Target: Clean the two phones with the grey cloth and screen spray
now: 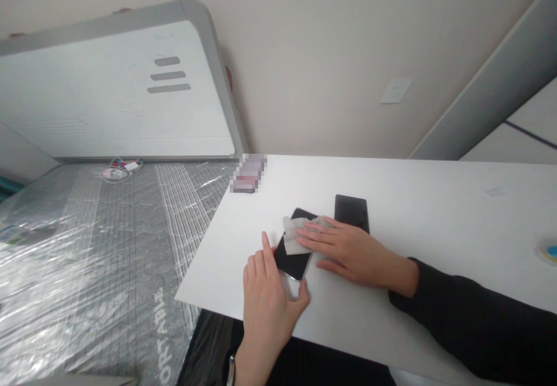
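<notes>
A black smartphone [297, 265] lies slanted on the white table, screen up. My left hand [268, 293] holds it at its lower end, thumb by the bottom corner and fingers along the left edge, the index finger sticking out. My right hand [348, 252] presses a pale grey wipe [296, 238] onto the screen with nearly flat fingers. The wipe is crumpled towards its upper right and covers the middle of the screen. Just behind my right hand lies a second black phone-like device [350, 209], its lower part hidden by the hand.
The white table [435, 200] runs along the wall. At its far left corner sits a blurred-out pinkish box-like item [249, 174]. A blue and yellow round thing [550, 252] is at the right edge. To the left is a plastic-covered mattress [130, 246] with a bundled cable [122, 169].
</notes>
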Demonstrator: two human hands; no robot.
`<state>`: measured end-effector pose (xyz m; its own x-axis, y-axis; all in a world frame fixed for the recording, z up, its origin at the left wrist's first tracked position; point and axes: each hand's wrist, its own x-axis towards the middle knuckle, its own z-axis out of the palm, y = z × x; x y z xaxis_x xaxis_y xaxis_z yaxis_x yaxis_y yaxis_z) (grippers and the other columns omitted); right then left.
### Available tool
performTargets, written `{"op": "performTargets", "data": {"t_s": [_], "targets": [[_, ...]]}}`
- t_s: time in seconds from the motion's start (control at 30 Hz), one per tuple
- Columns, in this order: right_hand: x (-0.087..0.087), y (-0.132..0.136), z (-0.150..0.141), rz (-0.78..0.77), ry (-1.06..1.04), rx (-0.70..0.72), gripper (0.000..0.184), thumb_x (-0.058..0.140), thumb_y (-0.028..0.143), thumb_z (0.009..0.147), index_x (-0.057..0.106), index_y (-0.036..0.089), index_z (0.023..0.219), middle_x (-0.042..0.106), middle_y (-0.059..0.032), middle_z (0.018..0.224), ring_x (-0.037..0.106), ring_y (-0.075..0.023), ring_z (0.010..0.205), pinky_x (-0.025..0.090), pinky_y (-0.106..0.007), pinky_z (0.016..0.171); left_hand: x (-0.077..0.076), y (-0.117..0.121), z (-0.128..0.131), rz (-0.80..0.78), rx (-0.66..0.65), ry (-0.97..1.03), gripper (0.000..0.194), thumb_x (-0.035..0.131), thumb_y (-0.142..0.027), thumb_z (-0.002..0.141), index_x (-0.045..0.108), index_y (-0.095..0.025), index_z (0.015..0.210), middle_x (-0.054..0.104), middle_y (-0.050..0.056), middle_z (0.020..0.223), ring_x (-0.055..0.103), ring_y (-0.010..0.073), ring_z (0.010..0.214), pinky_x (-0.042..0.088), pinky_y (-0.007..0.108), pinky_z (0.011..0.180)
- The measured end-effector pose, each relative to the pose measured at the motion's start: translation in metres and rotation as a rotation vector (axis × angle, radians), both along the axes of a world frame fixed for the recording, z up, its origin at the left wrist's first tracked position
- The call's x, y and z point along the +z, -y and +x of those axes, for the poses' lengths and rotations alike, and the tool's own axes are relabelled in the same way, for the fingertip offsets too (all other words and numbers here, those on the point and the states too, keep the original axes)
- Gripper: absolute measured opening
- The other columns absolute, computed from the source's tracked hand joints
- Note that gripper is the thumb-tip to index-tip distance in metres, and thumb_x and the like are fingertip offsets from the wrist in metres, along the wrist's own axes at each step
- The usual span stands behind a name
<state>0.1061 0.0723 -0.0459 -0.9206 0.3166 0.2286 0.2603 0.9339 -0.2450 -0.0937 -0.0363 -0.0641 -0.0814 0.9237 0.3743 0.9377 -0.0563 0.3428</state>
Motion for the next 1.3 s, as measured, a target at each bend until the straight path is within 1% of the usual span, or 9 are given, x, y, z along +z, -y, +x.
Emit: {"op": "performTargets", "data": {"t_s": [0.17, 0.33, 0.43, 0.53, 0.67, 0.9, 1.0, 1.17, 1.3], "targets": [[0.003, -0.009, 0.02, 0.213, -0.216, -0.069, 0.037, 0.044, 0.009, 0.102, 0.068, 0.016, 0.131, 0.074, -0.0084, 0.13, 0.071, -0.0223, 0.119, 0.058, -0.037, 0.101, -0.002, 0.0, -0.004, -0.034, -0.015, 0.039, 0.106, 0.073, -0.036, 0.085, 0.005, -0.011, 0.163, 0.061, 0.015, 0.121, 0.058, 0.0335, 0.108, 0.051, 0.051, 0.093], [0.017, -0.035, 0.078, 0.17, -0.353, -0.754, 0.033, 0.043, 0.014, 0.096, 0.071, 0.02, 0.112, 0.078, -0.009, 0.105, 0.075, -0.0249, 0.089, 0.06, -0.037, 0.078, 0.006, -0.013, -0.002, -0.142, -0.054, -0.036, 0.092, 0.075, -0.044, 0.088, 0.025, -0.01, 0.157, 0.058, 0.016, 0.125, 0.057, 0.0339, 0.113, 0.051, 0.05, 0.094], [0.01, -0.045, 0.11, 0.129, -0.187, -0.929, 0.043, 0.045, 0.019, 0.088, 0.066, 0.017, 0.126, 0.076, -0.0116, 0.106, 0.074, -0.0293, 0.085, 0.057, -0.04, 0.07, 0.016, -0.028, 0.005, -0.24, -0.083, -0.095, 0.093, 0.081, -0.048, 0.082, 0.036, -0.006, 0.151, 0.059, 0.015, 0.118, 0.058, 0.0331, 0.106, 0.053, 0.048, 0.091], [-0.003, -0.042, 0.115, 0.09, -0.042, -0.897, 0.053, 0.049, 0.024, 0.086, 0.06, 0.018, 0.137, 0.071, -0.0115, 0.116, 0.072, -0.0282, 0.087, 0.056, -0.037, 0.068, 0.022, -0.044, 0.01, -0.259, -0.102, -0.105, 0.089, 0.083, -0.051, 0.08, 0.042, -0.006, 0.146, 0.059, 0.014, 0.116, 0.058, 0.0326, 0.104, 0.054, 0.047, 0.09], [-0.01, -0.033, 0.086, 0.044, 0.026, -0.863, 0.052, 0.048, 0.025, 0.093, 0.055, 0.016, 0.144, 0.066, -0.0117, 0.121, 0.068, -0.0261, 0.096, 0.055, -0.034, 0.077, 0.02, -0.055, 0.009, -0.185, -0.123, -0.083, 0.087, 0.085, -0.048, 0.079, 0.043, -0.007, 0.144, 0.058, 0.017, 0.123, 0.057, 0.0342, 0.112, 0.052, 0.049, 0.095], [-0.011, -0.016, 0.029, -0.012, -0.017, -0.886, 0.056, 0.044, 0.01, 0.092, 0.048, 0.004, 0.147, 0.058, -0.0222, 0.126, 0.061, -0.0346, 0.11, 0.053, -0.043, 0.09, 0.013, -0.043, -0.002, -0.124, -0.093, -0.099, 0.07, 0.079, -0.045, 0.084, 0.047, -0.013, 0.137, 0.06, 0.014, 0.117, 0.059, 0.034, 0.109, 0.053, 0.05, 0.092], [-0.014, -0.01, 0.017, -0.071, -0.099, -0.861, 0.057, 0.043, 0.009, 0.09, 0.048, 0.003, 0.147, 0.057, -0.0245, 0.127, 0.06, -0.0375, 0.111, 0.053, -0.047, 0.092, 0.011, -0.037, -0.009, -0.134, -0.097, -0.117, 0.078, 0.078, -0.049, 0.084, 0.043, -0.01, 0.142, 0.059, 0.015, 0.118, 0.059, 0.0345, 0.11, 0.052, 0.05, 0.094], [-0.002, -0.016, 0.026, -0.267, -0.368, -0.794, 0.048, 0.049, 0.02, 0.093, 0.052, 0.013, 0.14, 0.06, -0.02, 0.131, 0.064, -0.0331, 0.112, 0.054, -0.047, 0.096, 0.012, -0.033, -0.025, -0.069, -0.13, -0.014, 0.08, 0.078, -0.049, 0.085, 0.041, -0.015, 0.147, 0.056, 0.019, 0.129, 0.058, 0.0363, 0.119, 0.051, 0.055, 0.099], [0.018, -0.003, 0.052, -0.489, -0.596, -0.678, 0.036, 0.054, 0.043, 0.097, 0.054, 0.021, 0.125, 0.072, -0.0104, 0.108, 0.071, -0.0246, 0.092, 0.059, -0.039, 0.08, 0.035, -0.024, -0.014, -0.075, -0.319, 0.257, 0.061, 0.066, -0.04, 0.095, 0.045, -0.019, 0.147, 0.054, 0.019, 0.142, 0.056, 0.0315, 0.129, 0.046, 0.054, 0.11]]}}
